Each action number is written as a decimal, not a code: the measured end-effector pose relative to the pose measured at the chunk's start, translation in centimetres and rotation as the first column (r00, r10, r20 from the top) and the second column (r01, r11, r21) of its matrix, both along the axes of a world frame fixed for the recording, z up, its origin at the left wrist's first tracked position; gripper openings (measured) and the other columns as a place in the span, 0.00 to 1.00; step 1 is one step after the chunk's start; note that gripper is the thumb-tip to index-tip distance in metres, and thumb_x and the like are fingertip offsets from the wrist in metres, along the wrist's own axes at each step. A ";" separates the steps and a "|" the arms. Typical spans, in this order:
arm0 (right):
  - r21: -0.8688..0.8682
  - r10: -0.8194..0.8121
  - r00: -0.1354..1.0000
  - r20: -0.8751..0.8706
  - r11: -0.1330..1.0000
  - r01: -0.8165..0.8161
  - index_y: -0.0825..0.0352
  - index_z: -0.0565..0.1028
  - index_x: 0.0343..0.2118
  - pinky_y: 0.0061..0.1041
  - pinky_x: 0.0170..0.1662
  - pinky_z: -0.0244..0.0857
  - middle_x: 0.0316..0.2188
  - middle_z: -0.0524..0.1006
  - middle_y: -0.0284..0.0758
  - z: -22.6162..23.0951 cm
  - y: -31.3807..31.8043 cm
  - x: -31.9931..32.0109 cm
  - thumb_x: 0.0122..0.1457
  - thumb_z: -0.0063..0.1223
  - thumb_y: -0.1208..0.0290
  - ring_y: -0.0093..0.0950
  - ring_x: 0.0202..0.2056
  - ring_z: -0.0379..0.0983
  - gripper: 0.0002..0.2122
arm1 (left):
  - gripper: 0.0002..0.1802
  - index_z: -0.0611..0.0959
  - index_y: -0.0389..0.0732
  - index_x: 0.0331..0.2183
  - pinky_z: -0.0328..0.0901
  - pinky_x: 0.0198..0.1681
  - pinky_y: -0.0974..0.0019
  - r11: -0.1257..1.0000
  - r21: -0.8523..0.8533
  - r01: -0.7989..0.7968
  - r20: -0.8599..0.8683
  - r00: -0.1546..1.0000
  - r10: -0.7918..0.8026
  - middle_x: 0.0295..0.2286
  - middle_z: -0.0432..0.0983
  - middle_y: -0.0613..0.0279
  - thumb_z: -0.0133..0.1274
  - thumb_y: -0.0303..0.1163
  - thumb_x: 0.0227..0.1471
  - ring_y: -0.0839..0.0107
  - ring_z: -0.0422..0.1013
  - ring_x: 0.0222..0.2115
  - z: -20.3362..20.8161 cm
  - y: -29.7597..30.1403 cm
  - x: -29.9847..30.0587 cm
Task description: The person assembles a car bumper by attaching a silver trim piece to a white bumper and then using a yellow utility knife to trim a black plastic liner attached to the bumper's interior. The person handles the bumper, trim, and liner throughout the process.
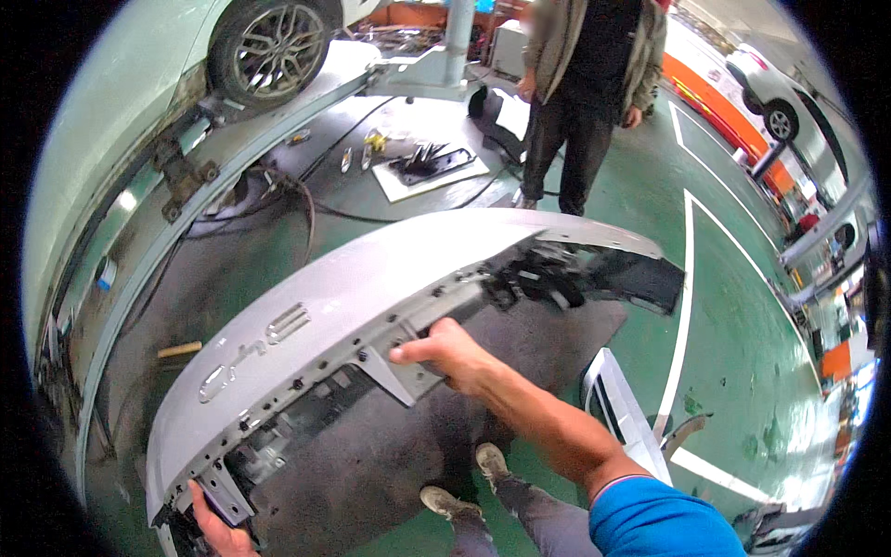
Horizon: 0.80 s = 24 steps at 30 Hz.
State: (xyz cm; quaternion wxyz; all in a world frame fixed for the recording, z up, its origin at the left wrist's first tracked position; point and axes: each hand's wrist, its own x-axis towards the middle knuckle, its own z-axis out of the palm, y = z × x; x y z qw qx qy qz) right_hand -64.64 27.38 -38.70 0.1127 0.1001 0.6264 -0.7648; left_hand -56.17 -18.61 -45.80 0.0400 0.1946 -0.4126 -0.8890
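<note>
A large silver car bumper [362, 274] with raised emblem letters spans the middle of the view, its curved outer face turned up and away from me. Dark clips and brackets line its near edge, and black plastic parts hang at its right end. My right hand [450, 355] is closed on this near edge, beside a pale triangular bracket [399, 379], thumb pointing left. At the bumper's lower left end, my left hand [218, 527] grips the edge with the thumb raised. The fingers of both hands are partly hidden behind the bumper.
A silver car [121, 121] stands at left beside a lift post and arm [455, 56]. Black parts and small tools lie on a white board [418, 190] on the floor. Another person [585, 102] stands beyond the bumper. A white panel [626, 408] stands near my right arm.
</note>
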 end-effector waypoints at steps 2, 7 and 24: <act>-0.025 -0.014 0.989 -0.149 1.000 0.010 0.77 0.73 0.45 0.28 0.49 0.63 0.41 0.76 0.42 -2.3 0.9 -1.2 0.42 0.64 0.71 0.32 0.42 0.71 0.26 | 0.28 0.71 0.38 0.53 0.62 0.55 0.57 0.998 0.007 0.065 -0.023 0.998 -0.065 0.50 0.72 0.59 0.51 0.47 0.58 0.62 0.68 0.50 2.4 0.9 -1.6; 0.019 -0.029 0.918 -0.396 0.999 0.040 0.77 0.73 0.44 0.30 0.49 0.64 0.39 0.75 0.42 -6.1 -0.4 -5.5 0.39 0.63 0.67 0.34 0.41 0.71 0.27 | 0.34 0.68 0.40 0.55 0.59 0.56 0.57 1.000 0.022 0.007 -0.011 1.000 -0.007 0.52 0.69 0.61 0.50 0.54 0.57 0.63 0.65 0.51 1.9 1.1 -6.2; 0.049 0.015 0.993 -0.113 0.999 -0.009 0.75 0.67 0.53 0.39 0.58 0.59 0.49 0.72 0.49 -15.5 1.4 3.9 0.40 0.73 0.60 0.40 0.52 0.67 0.39 | 0.50 0.54 0.43 0.63 0.49 0.63 0.49 0.849 -0.317 -0.423 0.176 0.853 0.491 0.62 0.52 0.56 0.39 0.70 0.53 0.55 0.50 0.62 -7.5 6.6 0.5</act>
